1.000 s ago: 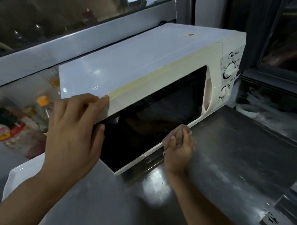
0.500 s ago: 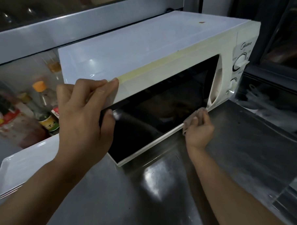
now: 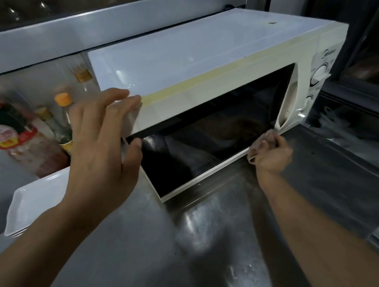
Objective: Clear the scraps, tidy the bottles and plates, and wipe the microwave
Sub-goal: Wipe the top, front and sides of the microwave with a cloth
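A white microwave (image 3: 202, 62) with a dark glass door stands on a steel counter (image 3: 167, 252). My left hand (image 3: 102, 151) grips its front top left corner, fingers over the top edge and thumb against the door's left side. My right hand (image 3: 269, 155) holds a small crumpled cloth (image 3: 265, 140) and presses it to the door's lower right edge, near the handle. Several sauce bottles (image 3: 62, 118) stand left of the microwave. A stack of white rectangular plates (image 3: 32, 204) lies in front of them.
A grey ledge (image 3: 92, 32) and window run behind the microwave. Right of the counter is a dark recessed area with clear plastic bags (image 3: 335, 124). A small brown speck (image 3: 272, 23) lies on the microwave top.
My right hand has slid the cloth rightward along the door's bottom edge toward the handle. My left hand stays on the top left corner.
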